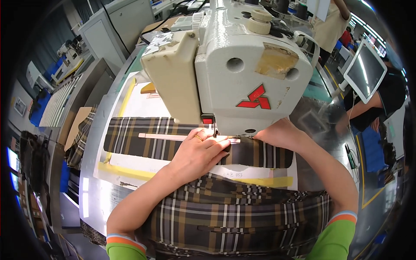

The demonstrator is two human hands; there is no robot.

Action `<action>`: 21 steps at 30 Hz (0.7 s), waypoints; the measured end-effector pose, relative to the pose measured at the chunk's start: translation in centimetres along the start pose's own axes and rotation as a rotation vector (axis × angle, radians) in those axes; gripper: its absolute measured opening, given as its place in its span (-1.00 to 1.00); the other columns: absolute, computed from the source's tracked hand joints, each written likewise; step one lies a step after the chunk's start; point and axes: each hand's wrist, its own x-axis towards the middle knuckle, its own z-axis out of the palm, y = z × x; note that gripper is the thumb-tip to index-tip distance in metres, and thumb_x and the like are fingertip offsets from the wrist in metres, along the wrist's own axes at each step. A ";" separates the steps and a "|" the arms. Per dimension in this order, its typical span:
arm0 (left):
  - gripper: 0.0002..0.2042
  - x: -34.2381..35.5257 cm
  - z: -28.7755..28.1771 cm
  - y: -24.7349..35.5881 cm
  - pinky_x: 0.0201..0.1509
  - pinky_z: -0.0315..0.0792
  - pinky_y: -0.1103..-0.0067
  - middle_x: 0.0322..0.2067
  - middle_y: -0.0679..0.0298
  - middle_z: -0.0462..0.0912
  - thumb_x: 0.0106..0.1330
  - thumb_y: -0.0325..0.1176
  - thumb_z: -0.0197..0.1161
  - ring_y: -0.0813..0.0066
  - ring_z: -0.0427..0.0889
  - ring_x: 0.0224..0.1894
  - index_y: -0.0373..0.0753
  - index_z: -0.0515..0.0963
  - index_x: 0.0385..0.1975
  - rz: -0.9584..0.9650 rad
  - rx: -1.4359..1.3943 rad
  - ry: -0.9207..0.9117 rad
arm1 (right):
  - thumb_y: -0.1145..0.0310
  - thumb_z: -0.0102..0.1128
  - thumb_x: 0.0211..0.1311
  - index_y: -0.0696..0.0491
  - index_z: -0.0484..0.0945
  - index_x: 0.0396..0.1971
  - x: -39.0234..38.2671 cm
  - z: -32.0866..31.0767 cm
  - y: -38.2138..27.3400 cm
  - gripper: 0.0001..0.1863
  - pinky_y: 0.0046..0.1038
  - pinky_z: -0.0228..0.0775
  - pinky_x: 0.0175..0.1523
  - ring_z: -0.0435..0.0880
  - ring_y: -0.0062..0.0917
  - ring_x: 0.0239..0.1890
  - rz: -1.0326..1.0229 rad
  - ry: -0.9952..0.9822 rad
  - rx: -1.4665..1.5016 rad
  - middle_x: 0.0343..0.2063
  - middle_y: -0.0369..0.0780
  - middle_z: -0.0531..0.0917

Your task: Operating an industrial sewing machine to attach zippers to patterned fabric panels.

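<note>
A sewing machine's white head (255,86) stands over a dark plaid fabric piece (130,138) with rounded corners. A narrow pale pink strip (162,137) lies along that piece and passes beneath the needle area. My left hand (200,151), a ring on one finger, lies on the strip and fabric just beside the needle (215,130), fingers stretched out and holding nothing. To the right of the needle, my right hand (279,135) is closed at the fabric, its fingers pinched toward a small dark item. The machine head partly hides these fingers, so what they hold cannot be made out.
Under the fabric is a white sheet (203,177) edged with yellow tape (130,171). More plaid cloth (242,216) is bunched at the table's near edge. A tablet-like screen (366,71) stands at right, near another person (385,97). Plaid pieces (82,141) lie at left.
</note>
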 end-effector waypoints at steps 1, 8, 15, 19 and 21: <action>-0.62 0.0 0.0 -0.1 0.05 0.41 0.41 -0.15 0.46 0.66 0.23 -0.31 0.41 0.35 0.46 -0.25 -0.08 0.60 0.07 0.001 -0.016 -0.010 | 0.29 0.39 0.04 0.17 0.64 -0.18 0.0 -0.1 0.1 -0.64 -0.22 0.51 0.02 0.70 -0.15 -0.13 0.028 -0.014 0.081 -0.28 -0.01 0.72; -0.65 0.6 0.0 0.3 0.07 0.40 0.36 -0.14 0.44 0.67 0.24 -0.26 0.41 0.32 0.47 -0.22 -0.06 0.64 0.03 0.030 -0.008 0.036 | 0.23 0.48 0.02 0.07 0.60 0.07 0.2 -1.9 -1.6 -0.44 -0.36 0.47 0.12 0.67 -0.32 0.00 0.127 -0.263 0.342 -0.10 -0.12 0.73; -0.74 1.3 0.0 1.6 0.21 0.32 0.32 -0.18 0.38 0.67 0.32 -0.18 0.32 0.35 0.56 -0.08 -0.04 0.66 -0.04 -0.035 0.036 -0.038 | 0.25 0.53 -0.01 0.07 0.60 0.09 0.8 -1.6 -0.7 -0.41 -0.40 0.47 0.13 0.65 -0.42 0.00 0.034 -0.223 0.424 -0.07 -0.17 0.73; -0.74 1.1 -0.1 1.5 0.25 0.28 0.29 -0.18 0.37 0.67 0.30 -0.18 0.34 0.36 0.56 -0.09 -0.05 0.67 -0.05 -0.024 0.077 -0.018 | 0.31 0.54 0.00 0.08 0.61 0.08 0.9 -1.5 -1.2 -0.42 -0.43 0.47 0.11 0.64 -0.48 -0.01 0.162 -0.257 0.602 -0.07 -0.20 0.73; -0.73 1.2 0.1 1.4 0.25 0.27 0.28 -0.18 0.37 0.67 0.30 -0.17 0.35 0.36 0.56 -0.09 -0.05 0.68 -0.05 -0.022 0.086 -0.023 | 0.32 0.53 0.01 0.08 0.61 0.08 0.9 -1.1 -0.6 -0.43 -0.44 0.47 0.10 0.64 -0.49 -0.01 0.223 -0.291 0.639 -0.07 -0.20 0.73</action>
